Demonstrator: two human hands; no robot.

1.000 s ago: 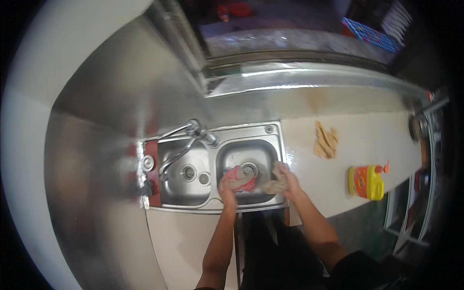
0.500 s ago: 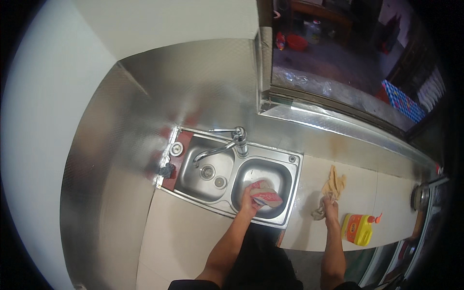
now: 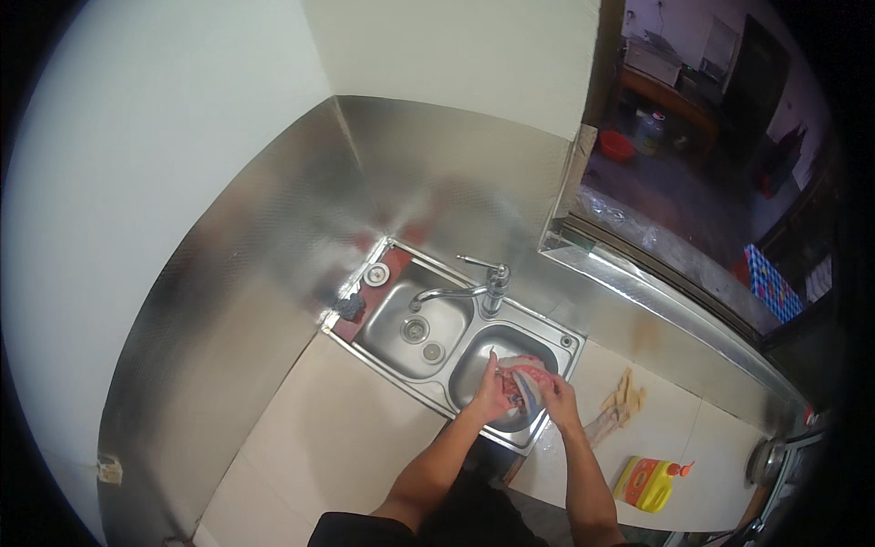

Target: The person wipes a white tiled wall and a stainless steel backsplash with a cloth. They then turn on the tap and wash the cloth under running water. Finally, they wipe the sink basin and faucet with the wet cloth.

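A soft, folded red and grey patterned piece, which looks like cloth (image 3: 527,374), is held over the right sink basin (image 3: 467,357). My left hand (image 3: 491,397) grips it from the left side. At its right edge, my right hand (image 3: 561,402) has its fingers closed on it. To the right, on the counter, lies a limp tan piece (image 3: 625,399) like a cloth or a glove, with a greyish crumpled rag (image 3: 602,425) at its near end. Neither hand touches these two.
A chrome faucet (image 3: 495,294) stands behind the basins, its spout over the left basin (image 3: 387,319). A yellow pump bottle (image 3: 649,483) rests on the right counter. A drain strainer (image 3: 376,274) and a dark scouring pad (image 3: 350,306) sit at the sink's left end.
My right hand has let go of the greyish rag on the counter and moved left to the red and grey cloth. My left hand still holds that cloth over the basin. The view has shifted.
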